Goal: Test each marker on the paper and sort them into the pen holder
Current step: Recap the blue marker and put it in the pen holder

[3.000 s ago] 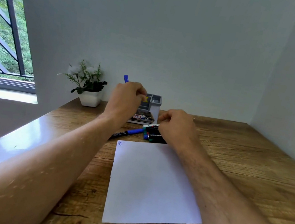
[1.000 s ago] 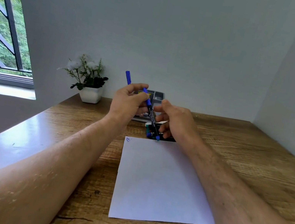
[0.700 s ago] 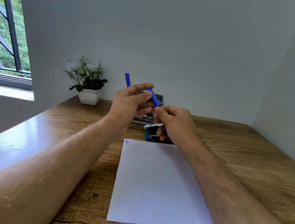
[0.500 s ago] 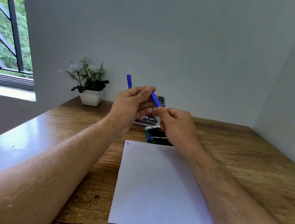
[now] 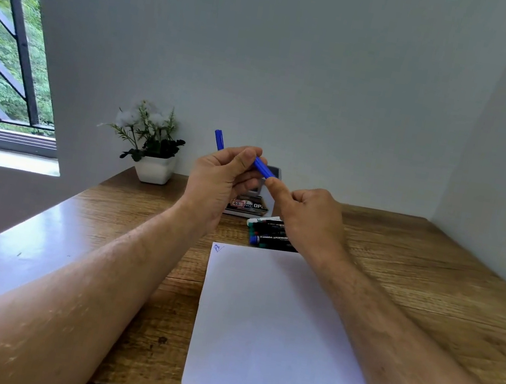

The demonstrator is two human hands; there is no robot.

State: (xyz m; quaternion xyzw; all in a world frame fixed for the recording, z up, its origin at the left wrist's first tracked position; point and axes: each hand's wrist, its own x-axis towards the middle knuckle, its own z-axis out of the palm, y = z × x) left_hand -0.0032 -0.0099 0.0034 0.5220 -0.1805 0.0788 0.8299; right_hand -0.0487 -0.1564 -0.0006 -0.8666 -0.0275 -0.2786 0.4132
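Observation:
I hold a blue marker (image 5: pixel 262 167) in the air between both hands, above the far end of the paper. My left hand (image 5: pixel 223 180) grips one end with the thumb on top. My right hand (image 5: pixel 307 221) pinches the other end with fingertip and thumb. Only a short blue section shows between them. The white paper (image 5: pixel 273 322) lies on the table with a small blue scribble (image 5: pixel 218 248) in its far left corner. Several markers (image 5: pixel 266 234) lie in a pile just beyond the paper. The grey pen holder (image 5: pixel 273 175) is mostly hidden behind my hands. A blue pen (image 5: pixel 219 140) sticks up behind my left hand.
A small potted plant (image 5: pixel 154 155) stands at the back left of the wooden table (image 5: pixel 429 288). Walls close in at the back and right. A barred window (image 5: pixel 7 50) is on the left.
My left hand lifted the blue marker from the table. My right hand left the pile and took its other end. The marker now sits higher and flatter between both hands.

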